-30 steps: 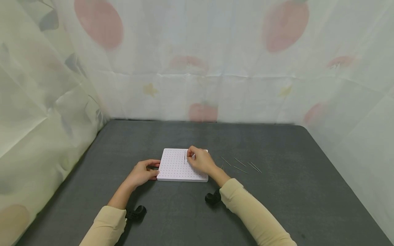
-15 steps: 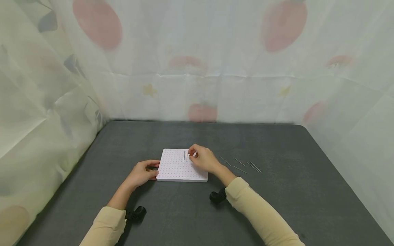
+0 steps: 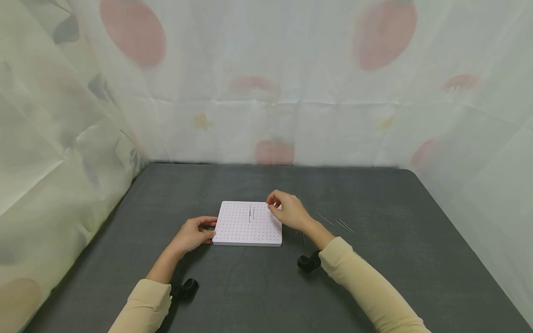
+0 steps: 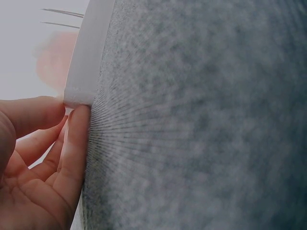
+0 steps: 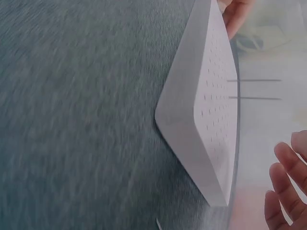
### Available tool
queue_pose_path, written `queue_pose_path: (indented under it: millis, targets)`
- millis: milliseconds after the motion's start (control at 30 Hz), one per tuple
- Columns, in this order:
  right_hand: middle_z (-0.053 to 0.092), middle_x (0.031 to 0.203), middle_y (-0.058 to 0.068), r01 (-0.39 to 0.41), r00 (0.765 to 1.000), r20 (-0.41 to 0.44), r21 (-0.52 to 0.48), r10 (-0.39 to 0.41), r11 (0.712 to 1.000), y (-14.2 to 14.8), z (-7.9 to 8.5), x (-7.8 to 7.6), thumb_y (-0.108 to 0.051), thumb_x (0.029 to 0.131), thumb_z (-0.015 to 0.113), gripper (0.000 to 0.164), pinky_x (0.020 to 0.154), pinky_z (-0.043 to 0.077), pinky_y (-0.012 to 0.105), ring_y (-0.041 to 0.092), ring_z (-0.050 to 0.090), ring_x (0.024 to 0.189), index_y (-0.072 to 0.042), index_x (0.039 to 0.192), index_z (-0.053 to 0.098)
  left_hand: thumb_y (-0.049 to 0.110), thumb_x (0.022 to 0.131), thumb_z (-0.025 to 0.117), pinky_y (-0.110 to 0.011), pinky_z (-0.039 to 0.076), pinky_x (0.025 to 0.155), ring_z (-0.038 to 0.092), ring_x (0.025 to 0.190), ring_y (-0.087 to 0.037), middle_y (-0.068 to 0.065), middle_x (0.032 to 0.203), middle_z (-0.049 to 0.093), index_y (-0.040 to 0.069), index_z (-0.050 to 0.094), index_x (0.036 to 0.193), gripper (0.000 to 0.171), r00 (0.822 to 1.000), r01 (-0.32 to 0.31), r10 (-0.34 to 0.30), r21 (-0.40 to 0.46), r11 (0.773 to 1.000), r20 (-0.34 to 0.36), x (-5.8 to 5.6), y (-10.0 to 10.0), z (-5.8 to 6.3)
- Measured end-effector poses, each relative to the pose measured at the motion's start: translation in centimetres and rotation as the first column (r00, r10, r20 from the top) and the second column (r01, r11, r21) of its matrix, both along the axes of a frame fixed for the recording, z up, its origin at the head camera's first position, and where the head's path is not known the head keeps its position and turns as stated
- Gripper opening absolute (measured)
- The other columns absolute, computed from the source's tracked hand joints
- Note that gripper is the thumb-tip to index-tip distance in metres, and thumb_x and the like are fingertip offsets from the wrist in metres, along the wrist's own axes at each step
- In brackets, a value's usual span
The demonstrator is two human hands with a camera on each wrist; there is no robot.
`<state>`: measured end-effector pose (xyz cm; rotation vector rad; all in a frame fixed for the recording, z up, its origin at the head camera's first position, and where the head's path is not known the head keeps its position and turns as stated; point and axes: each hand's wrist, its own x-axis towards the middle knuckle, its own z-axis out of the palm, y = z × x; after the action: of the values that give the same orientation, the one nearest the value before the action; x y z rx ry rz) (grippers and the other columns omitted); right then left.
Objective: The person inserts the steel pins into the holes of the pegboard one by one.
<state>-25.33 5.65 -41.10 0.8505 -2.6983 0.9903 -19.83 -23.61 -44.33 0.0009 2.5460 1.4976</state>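
Observation:
A white pegboard (image 3: pixel 235 229) with rows of small holes lies flat on the dark table. Two thin metal pins (image 5: pixel 254 80) stand upright in it, towards its far side in the head view. My left hand (image 3: pixel 191 236) holds the board's left edge near the front corner, thumb and fingertips against the rim in the left wrist view. Over the board's far right corner hovers my right hand (image 3: pixel 290 211), its fingers loosely bent. Nothing shows between those fingers in the right wrist view (image 5: pixel 290 184), where part of the hand is cut off.
Several loose metal pins (image 3: pixel 325 218) lie on the dark table (image 3: pixel 374 277) right of the board, some partly hidden behind the right forearm. Each wrist wears a black camera mount (image 3: pixel 309 262). Patterned curtains (image 3: pixel 325 129) hang behind the table and along its sides.
My right hand has moved right and away from the two upright pins, which now show fully uncovered. The left hand and the board have stayed in place.

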Motion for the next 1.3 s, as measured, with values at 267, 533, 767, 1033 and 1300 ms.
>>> queue_pose_path:
  millis: [267, 533, 767, 1033, 1300]
  targets:
    - [0.063, 0.089, -0.004, -0.004, 0.999, -0.032, -0.002, 0.004, 1.0, 2.2, 0.1, -0.1, -0.011, 0.088, 0.059, 0.007, 0.065, 0.049, 0.025, 0.01, 0.059, 0.081, -0.012, 0.095, 0.061, 0.001, 0.085, 0.061, -0.032, 0.056, 0.069, 0.062, 0.084, -0.017, -0.019, 0.121, 0.054, 0.0, 0.051, 0.127, 0.044, 1.0, -0.003, 0.003, 0.0, 1.0, -0.001, -0.1, -0.1, 0.0]
    - [0.064, 0.088, -0.003, 0.014, 0.998, -0.057, -0.054, -0.018, 0.998, 5.1, 0.4, -0.3, -0.012, 0.088, 0.06, 0.006, 0.069, 0.051, 0.03, 0.011, 0.059, 0.079, -0.012, 0.094, 0.061, 0.001, 0.083, 0.062, -0.032, 0.056, 0.068, 0.062, 0.083, -0.017, -0.019, 0.12, 0.055, 0.0, 0.052, 0.127, 0.044, 1.0, -0.011, 0.011, -0.008, 1.0, 0.006, -0.1, -0.1, -0.2]
    - [0.064, 0.089, -0.001, 0.063, 0.998, -0.02, -0.073, -0.065, 0.995, 7.8, 0.8, -0.3, -0.014, 0.089, 0.059, 0.009, 0.07, 0.05, 0.03, 0.012, 0.058, 0.079, -0.01, 0.097, 0.06, 0.001, 0.084, 0.061, -0.031, 0.056, 0.068, 0.061, 0.083, -0.017, -0.018, 0.12, 0.054, 0.001, 0.052, 0.127, 0.044, 1.0, -0.01, 0.01, -0.013, 1.0, 0.003, -0.2, -0.1, -0.1]
    - [0.064, 0.093, 0.001, 0.104, 0.995, 0.008, -0.052, -0.104, 0.993, 11.3, 0.1, 0.3, -0.015, 0.091, 0.058, 0.014, 0.07, 0.049, 0.031, 0.013, 0.058, 0.081, -0.007, 0.102, 0.059, 0.001, 0.084, 0.061, -0.032, 0.056, 0.068, 0.061, 0.083, -0.017, -0.019, 0.12, 0.054, 0.0, 0.052, 0.127, 0.044, 1.0, -0.004, 0.004, -0.004, 1.0, 0.006, -0.2, -0.1, -0.2]
    - [0.064, 0.093, 0.005, 0.151, 0.988, -0.005, -0.026, -0.152, 0.988, 14.2, -1.1, 1.1, -0.011, 0.089, 0.059, 0.015, 0.069, 0.049, 0.033, 0.018, 0.059, 0.08, -0.004, 0.103, 0.059, 0.001, 0.084, 0.061, -0.032, 0.056, 0.068, 0.06, 0.083, -0.018, -0.02, 0.119, 0.054, -0.001, 0.052, 0.127, 0.044, 1.0, -0.001, 0.001, -0.005, 1.0, 0.005, -0.1, 0.0, 0.1]
